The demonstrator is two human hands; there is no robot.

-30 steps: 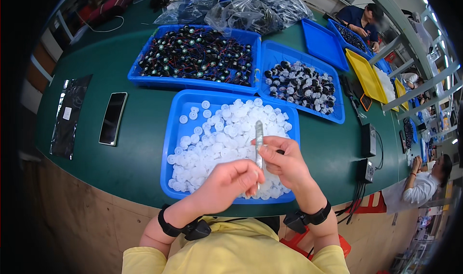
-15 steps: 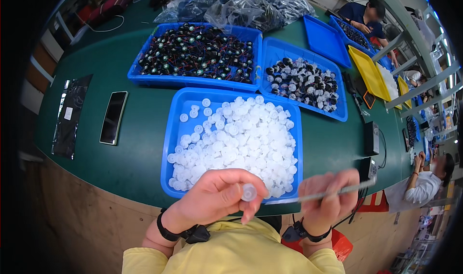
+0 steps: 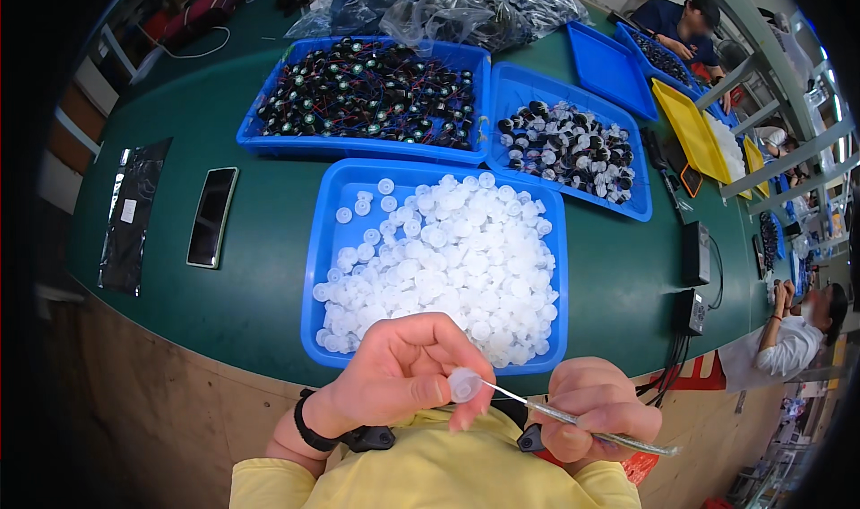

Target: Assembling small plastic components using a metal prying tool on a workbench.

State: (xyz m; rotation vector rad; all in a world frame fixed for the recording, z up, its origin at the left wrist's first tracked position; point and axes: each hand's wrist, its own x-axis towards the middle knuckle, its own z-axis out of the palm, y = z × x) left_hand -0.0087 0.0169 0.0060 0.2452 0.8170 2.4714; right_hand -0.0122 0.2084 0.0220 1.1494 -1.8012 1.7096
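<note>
My left hand (image 3: 399, 375) pinches a small round translucent white plastic cap (image 3: 464, 385) between thumb and fingers, just in front of the blue tray's near edge. In my right hand (image 3: 602, 403) is a slim metal pick-like tool (image 3: 550, 411), its thin tip reaching the cap's right side; whether the tip is inside the cap I cannot tell. Beyond my hands, the near blue tray (image 3: 315, 240) holds a heap of similar white caps (image 3: 448, 258).
Behind stand a blue tray (image 3: 251, 139) of black wired parts and another (image 3: 638, 206) of black-and-white parts. A phone (image 3: 212, 218) and a black plastic bag (image 3: 131, 218) lie left; small black boxes (image 3: 695, 254) stand right. Other people (image 3: 685, 30) sit at the right.
My right hand has turned and come lower, swinging the tool so its tip now meets the cap. My left hand still holds the cap, slightly lower.
</note>
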